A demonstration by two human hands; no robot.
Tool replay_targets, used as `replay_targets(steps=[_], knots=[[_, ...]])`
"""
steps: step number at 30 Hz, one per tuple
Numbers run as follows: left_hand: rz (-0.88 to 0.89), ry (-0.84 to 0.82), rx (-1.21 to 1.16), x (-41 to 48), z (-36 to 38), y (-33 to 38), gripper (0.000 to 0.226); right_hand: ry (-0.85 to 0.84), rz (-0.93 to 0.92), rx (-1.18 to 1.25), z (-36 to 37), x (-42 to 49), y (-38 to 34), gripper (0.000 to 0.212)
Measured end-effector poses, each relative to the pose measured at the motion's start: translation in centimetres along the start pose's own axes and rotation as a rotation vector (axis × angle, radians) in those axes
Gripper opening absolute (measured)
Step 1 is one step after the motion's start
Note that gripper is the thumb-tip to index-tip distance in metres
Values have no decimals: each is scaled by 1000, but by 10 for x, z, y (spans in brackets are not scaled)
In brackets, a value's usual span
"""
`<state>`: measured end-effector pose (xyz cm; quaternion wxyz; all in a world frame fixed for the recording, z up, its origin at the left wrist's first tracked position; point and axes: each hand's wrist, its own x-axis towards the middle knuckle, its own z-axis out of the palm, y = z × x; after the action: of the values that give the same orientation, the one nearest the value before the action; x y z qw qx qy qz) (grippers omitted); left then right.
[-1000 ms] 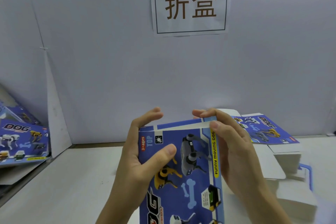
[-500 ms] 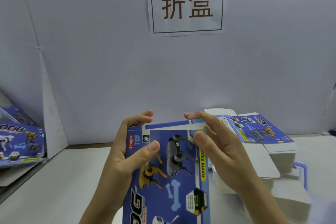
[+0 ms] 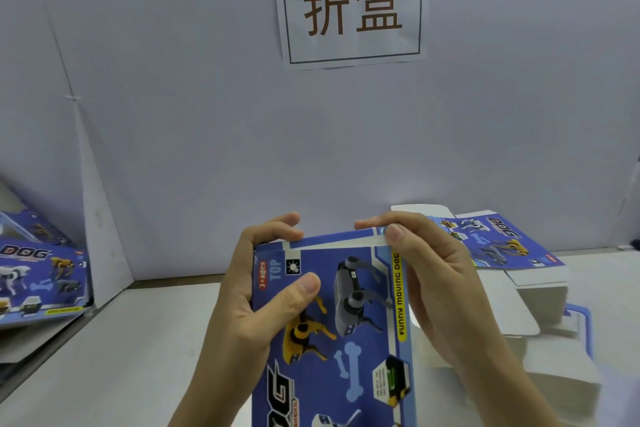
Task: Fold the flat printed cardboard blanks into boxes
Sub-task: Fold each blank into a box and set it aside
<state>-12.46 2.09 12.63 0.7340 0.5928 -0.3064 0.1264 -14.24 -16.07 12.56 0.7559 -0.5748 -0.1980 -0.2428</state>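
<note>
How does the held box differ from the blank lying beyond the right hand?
The box is gripped by the left hand and right hand; the blank lies untouched on a pile. The box's end flap is bent over; the blank's flaps lie spread. Both carry blue dog print.

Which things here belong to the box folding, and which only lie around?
For the job: left hand, right hand, held box, pile of flat blanks at the right, printed cartons at the left.
Just there: paper sign on the wall, table.

White table [image 3: 138, 340] bears blanks [image 3: 512, 250] (piled right).
</note>
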Motion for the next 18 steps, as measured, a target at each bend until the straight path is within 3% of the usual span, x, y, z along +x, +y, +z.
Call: replay_targets(steps=[4, 10, 13, 18], knots=[[10, -1, -12, -1, 1, 1, 28, 22, -9, -8, 2, -2, -4, 8], [-26, 47, -65, 0, -2, 2, 23, -47, -125, -158, 5, -5, -5, 18], [-2, 90, -22, 0, 0, 3, 31, -140, -163, -199, 12, -11, -2, 24], [48, 84, 52, 1, -7, 8, 17, -130, -254, -224, 20, -14, 6, 31]])
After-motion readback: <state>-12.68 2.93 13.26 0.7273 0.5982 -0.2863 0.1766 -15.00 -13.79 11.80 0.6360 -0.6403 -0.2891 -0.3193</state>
